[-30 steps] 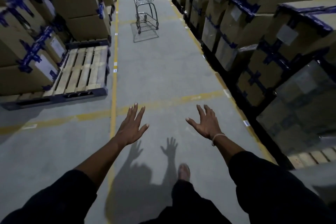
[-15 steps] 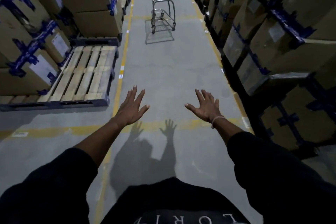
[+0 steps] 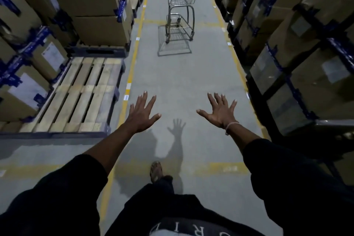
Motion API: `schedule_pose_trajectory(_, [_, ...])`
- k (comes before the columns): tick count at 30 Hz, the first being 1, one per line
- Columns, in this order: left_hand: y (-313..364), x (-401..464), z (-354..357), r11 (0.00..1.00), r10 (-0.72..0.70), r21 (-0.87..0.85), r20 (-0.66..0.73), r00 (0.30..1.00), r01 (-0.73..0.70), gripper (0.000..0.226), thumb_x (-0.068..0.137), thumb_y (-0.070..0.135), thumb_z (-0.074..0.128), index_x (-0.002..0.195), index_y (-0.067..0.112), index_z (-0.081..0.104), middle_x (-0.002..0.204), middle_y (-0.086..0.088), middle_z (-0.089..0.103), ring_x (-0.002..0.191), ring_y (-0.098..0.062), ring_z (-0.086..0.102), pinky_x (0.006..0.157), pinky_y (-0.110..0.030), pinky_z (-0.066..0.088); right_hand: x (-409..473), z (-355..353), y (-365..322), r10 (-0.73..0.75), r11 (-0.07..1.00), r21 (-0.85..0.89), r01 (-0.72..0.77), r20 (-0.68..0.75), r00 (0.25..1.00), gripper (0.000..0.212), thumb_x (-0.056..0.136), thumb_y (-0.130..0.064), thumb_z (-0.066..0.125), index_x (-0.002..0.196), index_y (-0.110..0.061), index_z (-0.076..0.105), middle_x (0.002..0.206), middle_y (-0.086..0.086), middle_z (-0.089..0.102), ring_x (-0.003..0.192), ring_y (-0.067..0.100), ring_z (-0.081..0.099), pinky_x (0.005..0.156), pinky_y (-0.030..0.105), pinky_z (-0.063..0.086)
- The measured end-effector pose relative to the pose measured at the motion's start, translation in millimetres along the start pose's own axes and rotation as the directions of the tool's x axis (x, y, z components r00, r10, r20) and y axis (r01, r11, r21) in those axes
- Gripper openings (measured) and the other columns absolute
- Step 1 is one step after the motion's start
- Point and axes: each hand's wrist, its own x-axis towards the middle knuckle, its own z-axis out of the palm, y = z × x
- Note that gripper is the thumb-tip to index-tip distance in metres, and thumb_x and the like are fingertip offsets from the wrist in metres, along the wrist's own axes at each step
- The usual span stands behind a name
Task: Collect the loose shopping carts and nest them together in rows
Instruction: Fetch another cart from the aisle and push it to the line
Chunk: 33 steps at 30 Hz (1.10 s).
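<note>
Your grip is empty on both sides: the left hand (image 3: 141,114) and the right hand (image 3: 220,113) are held out ahead of you, palms down, fingers spread wide, touching nothing.

Head view: the shopping cart (image 3: 181,2) stands at the upper centre of the frame, its wheels on the floor (image 3: 172,82) and its handle end cut off by the top edge. It sits larger and lower in the frame than a second ago, and one foot (image 3: 156,170) is forward, so you have closed on it; judged, the approach is part done and the cart remains well apart from your hands.

Clearances: the aisle between the yellow floor lines (image 3: 132,67) is open up to the cart. An empty wooden pallet (image 3: 80,94) borders it at middle left, stacked cartons (image 3: 92,5) at upper left, and racked boxes (image 3: 306,48) line the right edge. No second cart or row is in view.
</note>
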Motion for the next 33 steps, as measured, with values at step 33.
schedule_pose_trajectory(33, [-74, 892, -268, 0.996, 0.088, 0.037, -0.044, 0.995, -0.086, 0.101, 0.080, 0.094, 0.010, 0.163, 0.040, -0.009, 0.169, 0.004, -0.029, 0.157, -0.023, -0.023, 0.125, -0.055, -0.005, 899, -269, -18, -0.031, 0.998, 0.055, 0.035, -0.060, 0.998, 0.105, 0.083, -0.095, 0.034, 0.167, -0.036, 0.011, 0.176, 0.000, 0.000, 0.161, 0.029, -0.009, 0.118, 0.073, -0.014])
